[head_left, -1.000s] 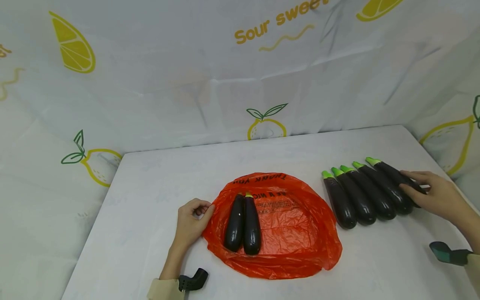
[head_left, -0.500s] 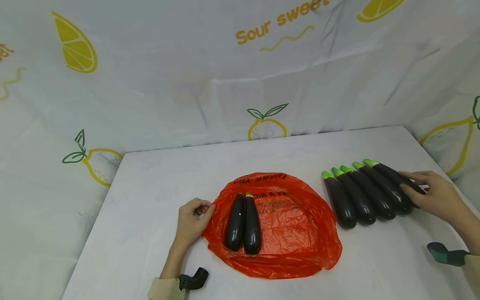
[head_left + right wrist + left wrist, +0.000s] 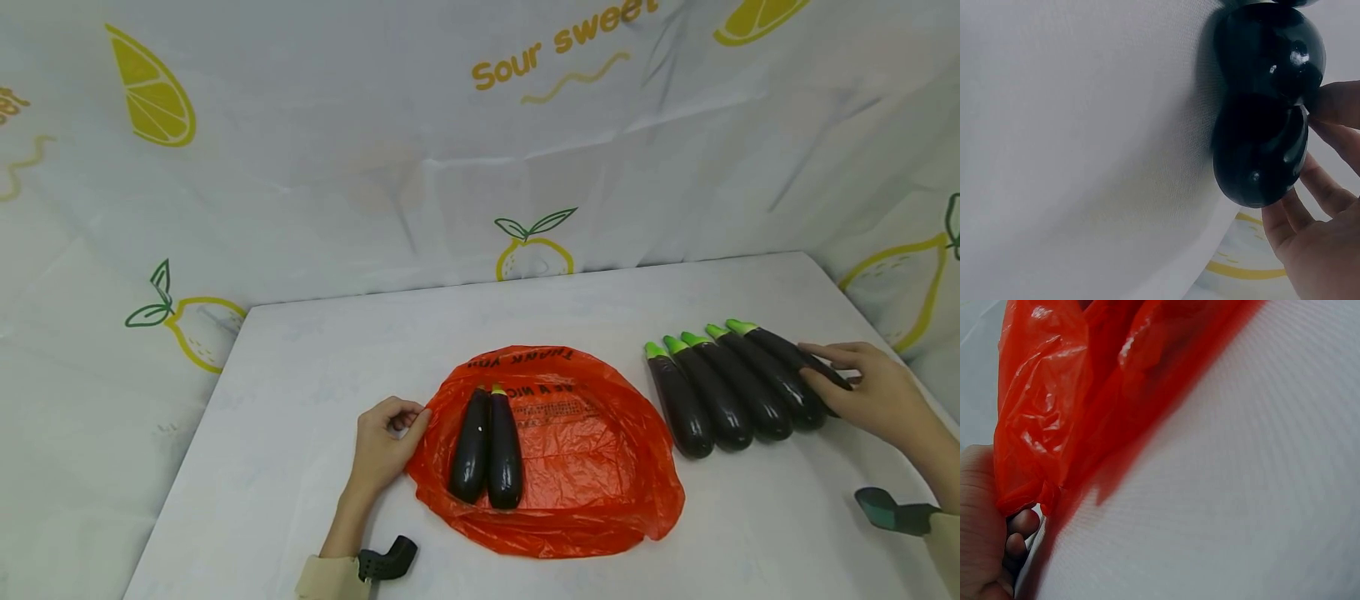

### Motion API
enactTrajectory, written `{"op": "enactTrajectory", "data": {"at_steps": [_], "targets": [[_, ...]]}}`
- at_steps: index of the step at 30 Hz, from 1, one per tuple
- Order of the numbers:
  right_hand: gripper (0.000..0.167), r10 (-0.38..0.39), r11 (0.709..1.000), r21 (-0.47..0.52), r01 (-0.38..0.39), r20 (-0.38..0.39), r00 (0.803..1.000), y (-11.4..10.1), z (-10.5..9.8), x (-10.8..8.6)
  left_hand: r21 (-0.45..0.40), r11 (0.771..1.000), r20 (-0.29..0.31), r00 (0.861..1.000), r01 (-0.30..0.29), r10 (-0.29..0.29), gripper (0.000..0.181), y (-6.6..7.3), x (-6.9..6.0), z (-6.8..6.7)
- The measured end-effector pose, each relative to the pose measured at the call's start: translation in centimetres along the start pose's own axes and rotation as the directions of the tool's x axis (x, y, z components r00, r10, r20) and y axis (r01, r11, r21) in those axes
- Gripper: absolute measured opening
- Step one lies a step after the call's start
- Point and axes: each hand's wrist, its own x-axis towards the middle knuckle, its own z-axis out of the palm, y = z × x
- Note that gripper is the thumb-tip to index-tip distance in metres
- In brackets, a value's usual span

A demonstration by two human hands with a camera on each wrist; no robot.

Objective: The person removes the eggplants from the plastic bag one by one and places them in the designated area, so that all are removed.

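Two eggplants (image 3: 505, 454) lie inside the red bag (image 3: 573, 467), lower centre of the frame, its left edge pinched by the left hand (image 3: 386, 442), fingers drawn together. Five more eggplants (image 3: 735, 383) line the counter (image 3: 315, 367) at right, the right hand's (image 3: 873, 387) parted fingers gripping the outermost eggplant (image 3: 780, 347).

Left hand (image 3: 384, 442) pinching, its other fingers (image 3: 1016, 545) curled in toward the palm, left forearm (image 3: 347, 523) slanting up from the bottom edge, right hand (image 3: 873, 392) out to the side, thumb (image 3: 825, 390) and fingers bent in a grip, right forearm (image 3: 933, 454) at the right edge
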Motion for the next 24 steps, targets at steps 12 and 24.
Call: {"op": "enactTrajectory", "data": {"at_steps": [12, 24], "targets": [[0.036, -0.005, 1.0, 0.019, 0.005, -0.039, 0.999, -1.2, -0.7, -0.5, 0.003, 1.0, 0.002, 1.0, -0.006, 0.006, 0.005, -0.3, 0.0, -0.1], [0.034, -0.05, 0.994, 0.085, 0.062, -0.136, 0.989, -3.1, -0.7, -0.8, -0.005, 1.0, -0.005, 1.0, -0.016, 0.016, 0.006, 0.0, 0.0, 0.0]]}}
